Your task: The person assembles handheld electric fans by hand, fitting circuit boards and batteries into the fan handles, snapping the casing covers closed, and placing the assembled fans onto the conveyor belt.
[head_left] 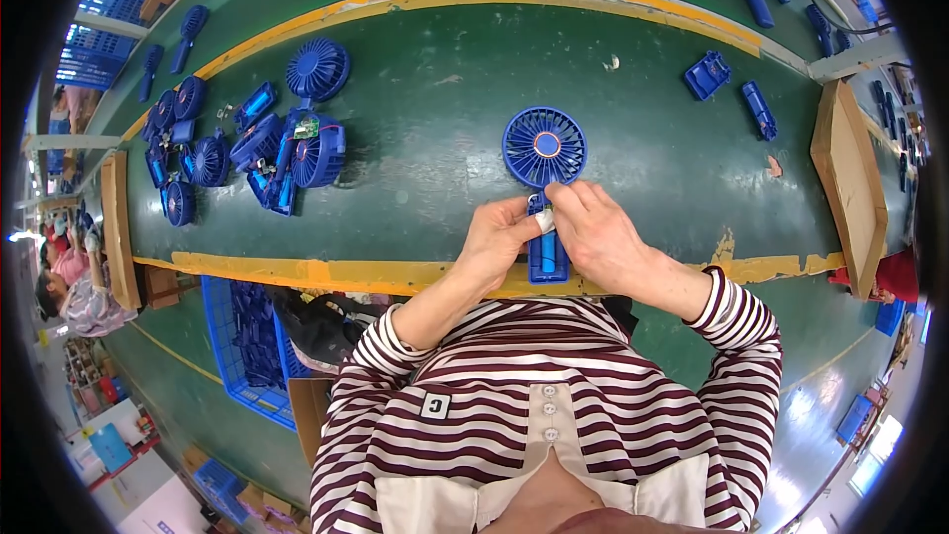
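Observation:
A blue handheld fan lies in front of me near the table's front edge, its round grille pointing away. Its handle is open, and a light-blue cylindrical battery shows inside. My left hand grips the handle from the left, with white tape or wrap around one fingertip. From the right, my right hand pinches at the handle's top, just below the grille. Its fingertips are pressed together there, and they hide whatever small part lies beneath them.
Several partly opened fans are heaped at the left of the green table. A blue handle shell and a blue handle piece with a battery lie at the right. Cardboard trays flank the table; a blue crate stands below left.

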The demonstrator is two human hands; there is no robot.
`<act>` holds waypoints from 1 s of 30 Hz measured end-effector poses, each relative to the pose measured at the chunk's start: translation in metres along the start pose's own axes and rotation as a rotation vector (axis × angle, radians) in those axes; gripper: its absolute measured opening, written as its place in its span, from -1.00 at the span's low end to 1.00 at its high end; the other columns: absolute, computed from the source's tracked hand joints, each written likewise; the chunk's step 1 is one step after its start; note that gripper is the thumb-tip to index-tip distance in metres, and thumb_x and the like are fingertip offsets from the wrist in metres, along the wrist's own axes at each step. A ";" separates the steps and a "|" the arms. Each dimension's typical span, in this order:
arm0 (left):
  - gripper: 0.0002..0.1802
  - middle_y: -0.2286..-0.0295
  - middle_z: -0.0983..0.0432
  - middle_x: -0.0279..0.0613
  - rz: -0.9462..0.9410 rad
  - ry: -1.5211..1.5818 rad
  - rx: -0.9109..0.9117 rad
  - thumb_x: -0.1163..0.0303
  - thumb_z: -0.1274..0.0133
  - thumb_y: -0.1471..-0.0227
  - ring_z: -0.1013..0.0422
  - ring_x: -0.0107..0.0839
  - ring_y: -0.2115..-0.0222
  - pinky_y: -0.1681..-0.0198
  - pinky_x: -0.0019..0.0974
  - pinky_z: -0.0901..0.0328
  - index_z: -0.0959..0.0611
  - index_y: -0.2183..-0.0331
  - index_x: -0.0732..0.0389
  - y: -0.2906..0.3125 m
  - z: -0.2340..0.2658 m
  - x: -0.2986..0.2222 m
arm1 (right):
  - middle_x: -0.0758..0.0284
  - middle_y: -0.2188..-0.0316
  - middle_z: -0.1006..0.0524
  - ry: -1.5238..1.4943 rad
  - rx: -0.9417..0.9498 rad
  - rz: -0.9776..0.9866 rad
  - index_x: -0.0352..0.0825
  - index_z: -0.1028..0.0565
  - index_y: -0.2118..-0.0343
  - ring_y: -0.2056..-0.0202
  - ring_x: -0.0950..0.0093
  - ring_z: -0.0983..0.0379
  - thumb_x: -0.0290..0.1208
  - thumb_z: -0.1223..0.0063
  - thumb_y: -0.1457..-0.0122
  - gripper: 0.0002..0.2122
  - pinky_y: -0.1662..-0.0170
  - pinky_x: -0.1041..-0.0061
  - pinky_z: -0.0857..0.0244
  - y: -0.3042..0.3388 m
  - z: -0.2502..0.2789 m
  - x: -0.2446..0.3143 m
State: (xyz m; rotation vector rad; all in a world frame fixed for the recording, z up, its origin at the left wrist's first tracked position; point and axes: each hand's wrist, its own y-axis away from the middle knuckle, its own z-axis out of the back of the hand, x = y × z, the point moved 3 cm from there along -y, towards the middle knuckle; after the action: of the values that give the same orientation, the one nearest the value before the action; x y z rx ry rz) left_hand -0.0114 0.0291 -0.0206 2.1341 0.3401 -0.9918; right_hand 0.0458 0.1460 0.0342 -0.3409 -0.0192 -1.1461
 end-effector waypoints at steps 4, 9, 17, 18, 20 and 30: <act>-0.88 0.49 -0.47 -0.33 -0.006 0.004 -0.013 0.50 0.04 -0.01 -0.37 -0.61 0.50 0.46 -0.50 -0.29 -0.55 0.36 0.30 -0.004 0.003 0.007 | 0.16 0.32 -0.31 -0.010 -0.021 0.009 -0.51 -0.41 0.48 0.32 0.33 -0.27 -0.50 0.02 0.27 -0.77 0.23 0.44 -0.21 0.003 -0.003 -0.001; -0.90 0.53 -0.46 -0.34 0.065 0.090 -0.051 0.48 0.03 0.01 -0.33 -0.62 0.57 0.53 -0.52 -0.22 -0.57 0.43 0.26 -0.006 0.004 0.012 | 0.32 0.50 -0.32 -0.012 -0.045 -0.215 -0.34 -0.37 0.53 0.47 0.39 -0.30 -0.51 -0.03 0.29 -0.83 0.46 0.46 -0.18 0.009 -0.009 -0.004; -0.90 0.54 -0.45 -0.33 0.109 0.079 -0.061 0.48 0.05 0.03 -0.34 -0.61 0.58 0.54 -0.51 -0.23 -0.55 0.43 0.26 -0.009 0.004 0.012 | 0.32 0.56 -0.25 -0.115 -0.128 -0.196 -0.30 -0.32 0.61 0.51 0.40 -0.27 -0.50 -0.03 0.32 -0.85 0.52 0.45 -0.16 0.010 -0.014 -0.013; -0.89 0.53 -0.45 -0.32 0.117 0.075 -0.052 0.49 0.06 0.03 -0.36 -0.60 0.57 0.53 -0.50 -0.24 -0.55 0.41 0.27 -0.010 0.005 0.012 | 0.32 0.56 -0.26 -0.139 -0.137 -0.194 -0.30 -0.32 0.60 0.51 0.39 -0.28 -0.51 -0.03 0.31 -0.85 0.51 0.44 -0.18 0.010 -0.014 -0.015; -0.88 0.52 -0.46 -0.32 0.155 0.163 -0.028 0.49 0.06 0.04 -0.37 -0.59 0.56 0.52 -0.50 -0.26 -0.54 0.39 0.27 -0.008 -0.001 -0.001 | 0.30 0.56 -0.27 -0.187 -0.130 -0.199 -0.33 -0.34 0.57 0.51 0.36 -0.29 -0.56 -0.02 0.28 -0.86 0.50 0.42 -0.19 0.010 -0.011 -0.019; -0.81 0.44 -0.49 -0.27 0.161 0.071 0.042 0.43 0.01 0.01 -0.42 -0.54 0.47 0.41 -0.43 -0.34 -0.52 0.31 0.31 -0.018 0.002 0.002 | 0.27 0.50 -0.33 -0.342 -0.019 -0.297 -0.38 -0.38 0.49 0.45 0.29 -0.33 -0.61 -0.04 0.21 -0.85 0.43 0.38 -0.24 0.009 -0.008 -0.029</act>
State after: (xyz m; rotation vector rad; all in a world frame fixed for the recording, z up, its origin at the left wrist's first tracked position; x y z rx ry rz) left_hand -0.0204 0.0395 -0.0325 2.2007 0.1793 -0.8392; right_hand 0.0410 0.1729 0.0190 -0.5616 -0.3697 -1.3695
